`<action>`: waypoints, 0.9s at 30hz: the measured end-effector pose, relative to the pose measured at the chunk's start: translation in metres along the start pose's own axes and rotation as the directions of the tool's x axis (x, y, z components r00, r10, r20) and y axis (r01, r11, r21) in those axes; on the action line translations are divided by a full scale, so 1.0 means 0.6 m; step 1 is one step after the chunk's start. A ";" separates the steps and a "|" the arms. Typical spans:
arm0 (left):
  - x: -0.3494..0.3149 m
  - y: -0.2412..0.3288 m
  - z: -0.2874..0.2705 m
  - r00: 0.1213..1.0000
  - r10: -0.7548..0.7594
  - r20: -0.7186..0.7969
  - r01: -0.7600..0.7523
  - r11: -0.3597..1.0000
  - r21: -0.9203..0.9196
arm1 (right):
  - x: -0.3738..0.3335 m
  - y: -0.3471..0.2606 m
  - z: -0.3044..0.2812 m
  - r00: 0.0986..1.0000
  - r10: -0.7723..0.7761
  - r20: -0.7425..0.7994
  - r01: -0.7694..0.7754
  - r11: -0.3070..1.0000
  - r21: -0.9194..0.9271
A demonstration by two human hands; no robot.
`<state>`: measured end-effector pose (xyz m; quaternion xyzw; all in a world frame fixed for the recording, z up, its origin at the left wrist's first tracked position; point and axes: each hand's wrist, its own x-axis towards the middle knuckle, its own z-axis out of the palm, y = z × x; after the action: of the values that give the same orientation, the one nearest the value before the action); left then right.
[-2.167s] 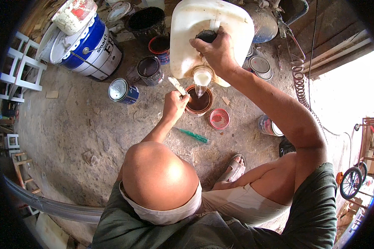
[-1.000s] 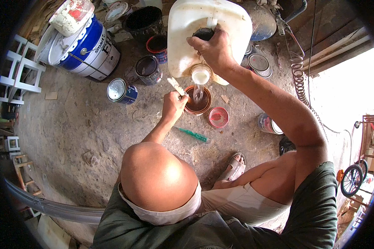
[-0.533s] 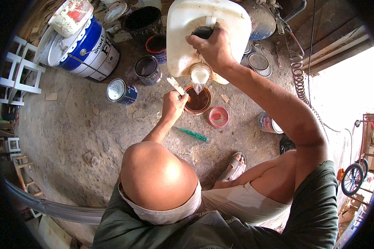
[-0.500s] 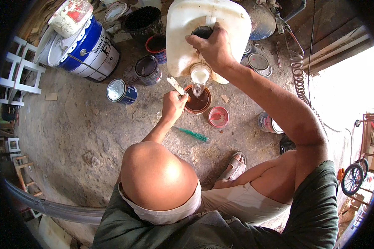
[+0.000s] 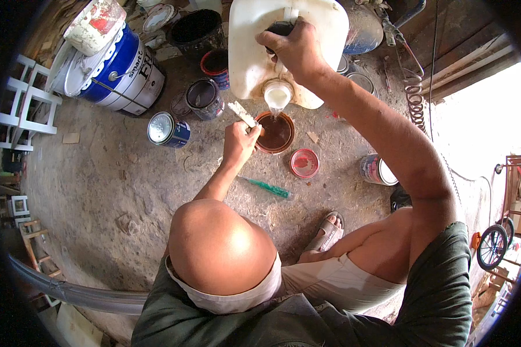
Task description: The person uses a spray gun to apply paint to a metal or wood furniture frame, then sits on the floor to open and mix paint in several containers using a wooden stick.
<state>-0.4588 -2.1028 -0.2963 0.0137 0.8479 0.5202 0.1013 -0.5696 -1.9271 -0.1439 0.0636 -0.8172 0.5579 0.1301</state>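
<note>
My right hand is closed round the handle of a large white plastic jerrycan, tilted with its mouth toward me. Clear liquid runs from its neck into a can of brown liquid on the floor. At the can's left rim, my left hand grips a paint-crusted wooden stick; whether its lower end dips into the can is hidden. A red-stained round lid lies just right of the can. Nearer to me is a green-handled screwdriver.
Left of the can stand a blue paint tin, a dark open tin and a big blue-and-white bucket. Another tin sits under my right arm. A coiled hose hangs at right. White wooden frames stand far left.
The jerrycan and my right hand have shifted slightly left and down the view, and the stream now falls from a neck tipped closer over the can. My left hand moved slightly left.
</note>
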 end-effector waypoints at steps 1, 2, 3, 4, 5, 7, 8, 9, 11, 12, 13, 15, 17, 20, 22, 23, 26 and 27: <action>0.001 0.003 -0.002 1.000 -0.009 -0.001 0.009 1.000 0.009 | 0.006 -0.005 -0.001 0.999 0.032 0.002 -0.032 0.999 -0.039; 0.005 0.002 -0.003 1.000 0.011 -0.012 -0.011 1.000 -0.003 | 0.013 -0.010 0.000 0.999 0.037 -0.019 -0.038 0.998 -0.046; 0.008 -0.002 -0.007 0.999 0.029 -0.030 -0.029 1.000 -0.012 | 0.020 -0.017 0.006 0.999 0.040 -0.035 -0.042 0.998 -0.048; 0.011 -0.006 -0.011 0.998 0.047 -0.047 -0.048 0.999 -0.021 | 0.029 -0.023 0.011 0.998 0.043 -0.052 -0.046 0.998 -0.050; 0.017 -0.004 -0.010 0.998 0.054 -0.043 -0.055 0.998 -0.017 | 0.040 -0.021 0.005 0.998 0.020 -0.055 -0.023 0.999 -0.047; 0.029 0.000 -0.006 0.997 0.071 -0.035 -0.071 0.997 -0.010 | 0.067 -0.018 -0.006 0.999 0.041 -0.036 -0.042 0.999 -0.018; 0.032 0.002 -0.009 0.997 0.063 -0.034 -0.063 0.998 -0.008 | 0.073 -0.025 -0.005 0.998 0.052 -0.020 -0.052 0.999 0.001; 0.035 0.004 -0.011 0.998 0.055 -0.032 -0.055 0.998 -0.007 | 0.078 -0.031 -0.004 0.996 0.067 -0.061 -0.068 0.998 -0.013; 0.045 0.003 -0.011 0.998 0.053 -0.035 -0.053 0.999 -0.011 | 0.091 -0.047 -0.017 0.991 0.134 0.024 -0.134 0.991 0.019; 0.054 -0.001 -0.009 0.997 0.059 -0.040 -0.059 0.998 -0.016 | 0.094 -0.052 -0.021 0.984 0.164 0.066 -0.167 0.985 0.032; 0.063 -0.005 -0.007 0.997 0.064 -0.046 -0.065 0.998 -0.021 | 0.104 -0.046 -0.015 0.994 0.109 0.007 -0.109 0.990 0.091; 0.081 -0.012 -0.002 0.998 0.048 -0.050 -0.051 0.997 -0.065 | 0.120 -0.053 -0.018 0.988 0.156 -0.001 -0.155 0.981 0.116; 0.100 -0.024 -0.002 0.998 0.039 -0.040 -0.041 0.997 -0.070 | 0.138 -0.063 -0.025 0.976 0.218 -0.007 -0.216 0.971 0.106; 0.123 -0.028 0.012 0.997 0.040 -0.061 -0.045 0.995 -0.084 | 0.180 -0.049 -0.051 0.971 0.237 -0.031 -0.233 0.968 0.097; 0.135 -0.038 0.010 0.997 0.034 -0.071 -0.041 0.995 -0.095 | 0.202 -0.046 -0.067 0.974 0.227 -0.009 -0.222 0.962 0.159; 0.141 -0.045 0.008 0.997 0.029 -0.074 -0.036 0.995 -0.097 | 0.215 -0.040 -0.071 0.977 0.211 0.010 -0.209 0.957 0.203; 0.157 -0.063 -0.003 0.995 0.030 -0.091 -0.037 0.997 -0.074 | 0.253 -0.034 -0.078 0.975 0.223 0.015 -0.219 0.940 0.261; 0.162 -0.069 -0.008 0.995 0.023 -0.094 -0.030 0.997 -0.076 | 0.264 -0.033 -0.081 0.974 0.226 0.016 -0.222 0.934 0.280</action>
<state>-0.5515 -2.1135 -0.3458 -0.0034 0.8307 0.5540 0.0551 -0.7096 -1.8828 -0.0644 -0.0167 -0.7307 0.6797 0.0621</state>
